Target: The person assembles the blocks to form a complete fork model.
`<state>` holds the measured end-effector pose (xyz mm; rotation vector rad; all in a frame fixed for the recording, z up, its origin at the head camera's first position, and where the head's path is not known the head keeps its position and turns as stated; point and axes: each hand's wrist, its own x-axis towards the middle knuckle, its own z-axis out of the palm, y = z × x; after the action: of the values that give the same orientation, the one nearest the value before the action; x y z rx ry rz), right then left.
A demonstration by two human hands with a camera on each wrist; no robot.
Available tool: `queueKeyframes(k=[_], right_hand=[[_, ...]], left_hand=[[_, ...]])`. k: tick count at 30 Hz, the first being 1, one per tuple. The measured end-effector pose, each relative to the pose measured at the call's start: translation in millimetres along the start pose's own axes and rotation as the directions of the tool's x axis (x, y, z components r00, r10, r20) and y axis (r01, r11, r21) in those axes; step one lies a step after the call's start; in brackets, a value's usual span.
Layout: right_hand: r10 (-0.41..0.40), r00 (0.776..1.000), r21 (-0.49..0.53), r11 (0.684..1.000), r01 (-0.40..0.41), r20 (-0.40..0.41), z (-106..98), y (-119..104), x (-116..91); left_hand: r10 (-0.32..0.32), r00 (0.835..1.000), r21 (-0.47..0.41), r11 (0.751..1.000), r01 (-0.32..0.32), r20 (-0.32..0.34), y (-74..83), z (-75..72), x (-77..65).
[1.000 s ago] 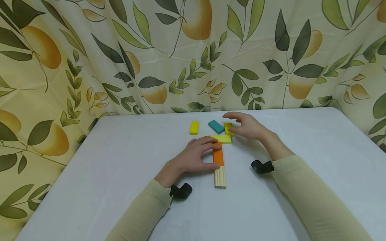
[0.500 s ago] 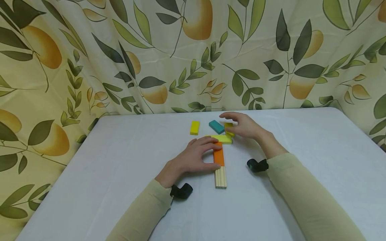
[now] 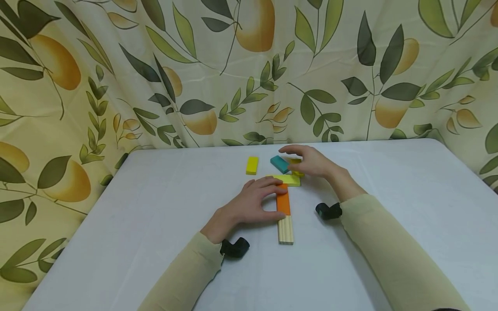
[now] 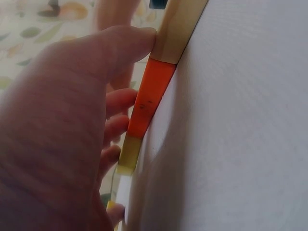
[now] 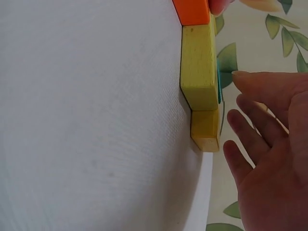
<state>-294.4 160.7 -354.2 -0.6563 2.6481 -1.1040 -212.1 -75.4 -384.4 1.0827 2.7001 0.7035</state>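
Observation:
A plain wooden block and an orange block lie end to end on the white table. A lime-yellow block lies crosswise at their far end. My left hand rests along this row, thumb by the plain block and fingertips at the orange and lime-yellow ones. Behind them are a tilted teal block and a yellow block whose end meets the lime-yellow one. Over these two hovers my right hand, fingers spread and relaxed, holding nothing. It partly hides the yellow block in the head view.
Another yellow block lies by itself to the left of the teal one. The white-covered table ends just beyond the blocks, where a curtain printed with fruit and leaves hangs. Each wrist carries a small black camera.
My right hand has shifted slightly left, so that it covers more of the yellow block and reaches over the teal one. The left hand and the blocks have stayed in place.

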Motion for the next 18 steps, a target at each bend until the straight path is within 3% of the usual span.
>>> queueKeyframes(k=[18], right_hand=[[0.005, 0.997, -0.028, 1.000, -0.003, 0.079, 4.4, 2.0, 7.8]], left_hand=[[0.007, 1.000, 0.008, 1.000, -0.007, -0.015, -1.8, 2.0, 0.3]])
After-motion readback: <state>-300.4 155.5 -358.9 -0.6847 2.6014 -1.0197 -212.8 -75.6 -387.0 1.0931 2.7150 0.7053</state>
